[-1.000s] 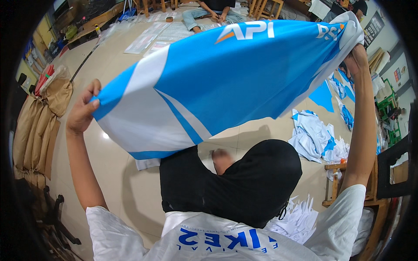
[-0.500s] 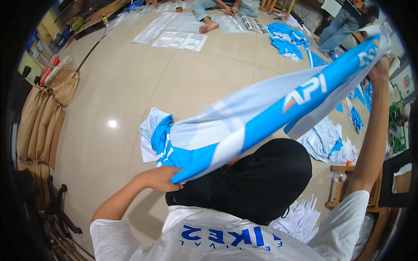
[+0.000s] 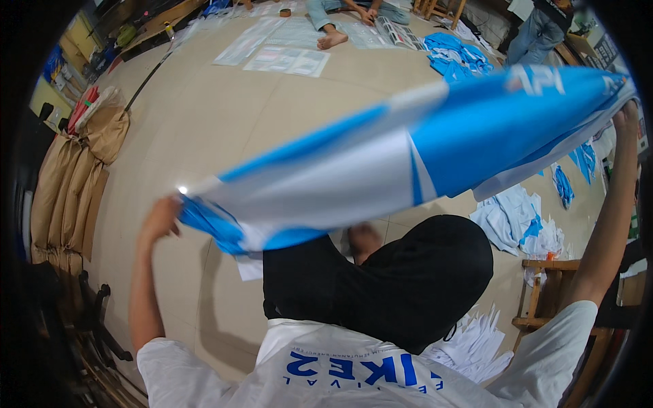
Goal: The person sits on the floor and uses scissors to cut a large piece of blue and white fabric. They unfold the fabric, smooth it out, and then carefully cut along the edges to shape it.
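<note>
A long blue and white printed fabric piece (image 3: 462, 156) is stretched in the air across my folded legs in black trousers (image 3: 408, 279), blurred by motion. My left hand (image 3: 163, 216) is closed on its lower left end, where the cloth bunches. My right hand (image 3: 624, 112) grips the far upper right end, raised near the edge of the view, with a pale layer hanging under the blue one. Part of my bare foot (image 3: 364, 241) shows below the cloth.
A seated person (image 3: 330, 37) works among plastic sheets (image 3: 286, 61); another person (image 3: 527, 37) stands at upper right. Blue and white cloth heaps (image 3: 503, 221) lie at right, near a wooden chair (image 3: 544, 265) and white scraps (image 3: 469, 347). Brown paper bundles (image 3: 58, 197) line the left.
My left hand has risen and moved left from half a second ago, spreading the cloth wide again. My right hand has moved further right and slightly down from one second ago.
</note>
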{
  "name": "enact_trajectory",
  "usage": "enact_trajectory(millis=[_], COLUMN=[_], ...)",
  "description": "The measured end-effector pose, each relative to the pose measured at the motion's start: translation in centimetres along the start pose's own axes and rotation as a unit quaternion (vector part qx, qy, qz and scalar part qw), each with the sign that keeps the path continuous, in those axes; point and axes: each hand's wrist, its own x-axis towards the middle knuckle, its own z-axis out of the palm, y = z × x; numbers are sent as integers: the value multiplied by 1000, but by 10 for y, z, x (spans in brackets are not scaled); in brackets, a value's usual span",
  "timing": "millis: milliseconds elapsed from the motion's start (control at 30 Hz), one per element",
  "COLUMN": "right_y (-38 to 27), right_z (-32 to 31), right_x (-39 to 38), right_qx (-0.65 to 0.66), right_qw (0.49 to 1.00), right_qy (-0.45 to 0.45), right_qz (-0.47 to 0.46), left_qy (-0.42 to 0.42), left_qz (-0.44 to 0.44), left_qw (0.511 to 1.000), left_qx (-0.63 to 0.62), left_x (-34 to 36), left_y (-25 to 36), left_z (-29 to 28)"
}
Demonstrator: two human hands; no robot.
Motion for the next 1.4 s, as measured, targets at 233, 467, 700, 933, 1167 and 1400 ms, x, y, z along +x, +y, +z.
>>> enact_trajectory(millis=[233, 467, 700, 933, 1167, 1400], right_y=[47, 51, 57, 115, 302, 495], right_z=[56, -17, -86, -66, -24, -53], right_x=[-74, -100, -90, -82, -33, -10], right_qx=[30, -148, 80, 25, 60, -70], right_qw=[999, 966, 932, 977, 968, 981], right_qy=[21, -203, -336, -203, 26, -24], right_qz=[-11, 52, 105, 60, 244, 182], left_qy=[467, 571, 558, 528, 470, 457], left_qz=[251, 299, 369, 299, 240, 124], left_qw=[787, 725, 729, 787, 846, 880], left_qx=[-314, -243, -149, -111, -76, -46], left_x=[2, -4, 42, 153, 311, 463], left_y=[-12, 4, -34, -23, 23, 66], left_z=[-239, -285, -293, -317, -284, -191])
